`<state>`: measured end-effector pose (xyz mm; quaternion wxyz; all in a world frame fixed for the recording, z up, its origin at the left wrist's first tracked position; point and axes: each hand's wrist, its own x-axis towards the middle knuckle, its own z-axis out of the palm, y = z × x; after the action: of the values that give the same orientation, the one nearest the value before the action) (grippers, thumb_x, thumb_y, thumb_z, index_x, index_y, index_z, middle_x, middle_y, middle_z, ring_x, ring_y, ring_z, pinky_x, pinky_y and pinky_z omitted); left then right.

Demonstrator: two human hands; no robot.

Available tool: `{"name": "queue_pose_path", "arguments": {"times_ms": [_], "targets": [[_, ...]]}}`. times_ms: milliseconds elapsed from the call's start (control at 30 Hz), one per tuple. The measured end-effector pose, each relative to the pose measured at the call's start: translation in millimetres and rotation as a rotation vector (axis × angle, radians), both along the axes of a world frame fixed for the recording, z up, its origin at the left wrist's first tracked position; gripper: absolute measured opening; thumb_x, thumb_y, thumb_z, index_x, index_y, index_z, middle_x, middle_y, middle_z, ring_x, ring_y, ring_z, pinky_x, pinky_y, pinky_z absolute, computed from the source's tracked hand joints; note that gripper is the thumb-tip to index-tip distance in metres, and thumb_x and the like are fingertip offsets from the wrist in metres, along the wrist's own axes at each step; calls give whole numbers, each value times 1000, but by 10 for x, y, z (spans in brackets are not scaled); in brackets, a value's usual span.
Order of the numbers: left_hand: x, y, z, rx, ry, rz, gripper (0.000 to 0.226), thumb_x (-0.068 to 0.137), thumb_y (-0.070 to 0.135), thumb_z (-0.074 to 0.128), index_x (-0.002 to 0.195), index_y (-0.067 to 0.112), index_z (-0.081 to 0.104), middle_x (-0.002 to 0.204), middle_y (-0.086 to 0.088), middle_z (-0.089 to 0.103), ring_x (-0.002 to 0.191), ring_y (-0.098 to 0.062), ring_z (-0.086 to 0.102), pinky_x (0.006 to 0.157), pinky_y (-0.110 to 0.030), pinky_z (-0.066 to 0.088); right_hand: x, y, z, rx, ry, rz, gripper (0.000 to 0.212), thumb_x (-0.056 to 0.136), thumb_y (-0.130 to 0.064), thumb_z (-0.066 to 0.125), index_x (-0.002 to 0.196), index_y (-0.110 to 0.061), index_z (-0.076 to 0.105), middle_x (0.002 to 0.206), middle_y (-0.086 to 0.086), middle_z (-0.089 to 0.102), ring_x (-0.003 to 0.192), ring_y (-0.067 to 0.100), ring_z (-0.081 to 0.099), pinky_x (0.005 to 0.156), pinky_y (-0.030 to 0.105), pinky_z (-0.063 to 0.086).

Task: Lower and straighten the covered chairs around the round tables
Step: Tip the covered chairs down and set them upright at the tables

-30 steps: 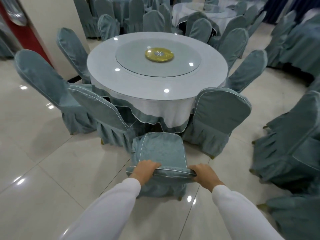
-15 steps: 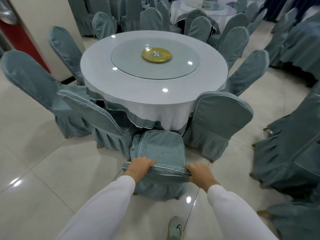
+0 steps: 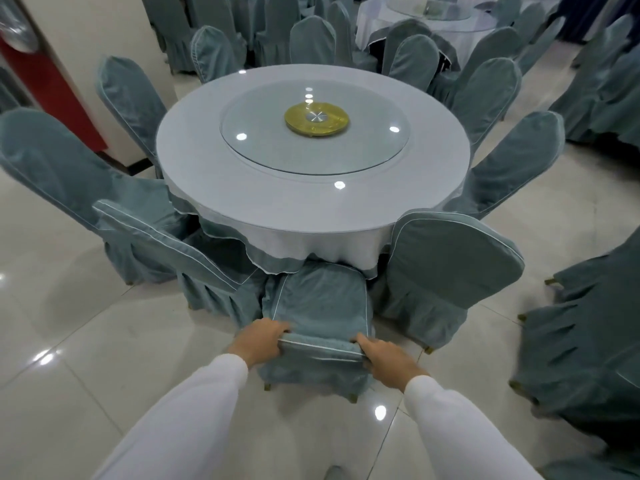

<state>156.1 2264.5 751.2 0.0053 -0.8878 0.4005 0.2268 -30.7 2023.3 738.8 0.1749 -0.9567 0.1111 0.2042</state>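
Note:
A teal-covered chair [image 3: 320, 303] stands directly in front of me, its seat pushed in to the round table's [image 3: 311, 206] hanging cloth. My left hand [image 3: 258, 339] grips the left end of its backrest top, and my right hand [image 3: 382, 358] grips the right end. Both arms wear white sleeves. To its left another covered chair [image 3: 166, 244] leans tilted toward the table. On its right a covered chair [image 3: 450, 271] stands upright.
More covered chairs ring the table, with a glass turntable [image 3: 313, 128] and gold disc at its centre. A heap of covered chairs [image 3: 585, 341] crowds the right side. A white pillar [image 3: 104, 36] stands far left. Glossy tiled floor lies behind me.
The chair has slid forward with both hands on its backrest, and its seat now meets the tablecloth. I have stepped closer to the table.

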Motion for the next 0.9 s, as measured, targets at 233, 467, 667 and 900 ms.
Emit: {"name": "queue_pose_path", "arguments": {"times_ms": [233, 467, 667, 900], "targets": [[109, 179, -16, -1, 48, 133, 35, 85, 1, 50, 111, 21, 61, 106, -9, 67, 99, -32, 66, 86, -40, 54, 1, -86, -20, 111, -9, 20, 57, 87, -15, 67, 133, -35, 40, 135, -1, 59, 113, 29, 62, 100, 45, 50], [-136, 166, 152, 19, -73, 178, 35, 86, -2, 49, 112, 12, 66, 113, -15, 66, 106, -35, 64, 86, -37, 51, -23, -28, -4, 12, 10, -4, 67, 81, 0, 67, 134, -32, 42, 135, -2, 58, 120, 28, 58, 113, 51, 35], [-244, 256, 108, 75, -146, 55, 36, 90, -3, 49, 121, 13, 56, 116, -15, 63, 110, -38, 62, 89, -42, 50, -59, -42, -22, -163, -15, -55, 33, 93, -17, 55, 125, -28, 55, 118, 5, 66, 107, 32, 63, 91, 40, 50], [-170, 127, 37, 96, -178, -88, 39, 92, -4, 53, 127, 11, 46, 121, -14, 64, 111, -36, 63, 86, -42, 50, -12, -117, -128, -179, -62, -189, 23, 97, -15, 55, 117, -25, 59, 111, 4, 69, 101, 26, 66, 89, 39, 55]]}}
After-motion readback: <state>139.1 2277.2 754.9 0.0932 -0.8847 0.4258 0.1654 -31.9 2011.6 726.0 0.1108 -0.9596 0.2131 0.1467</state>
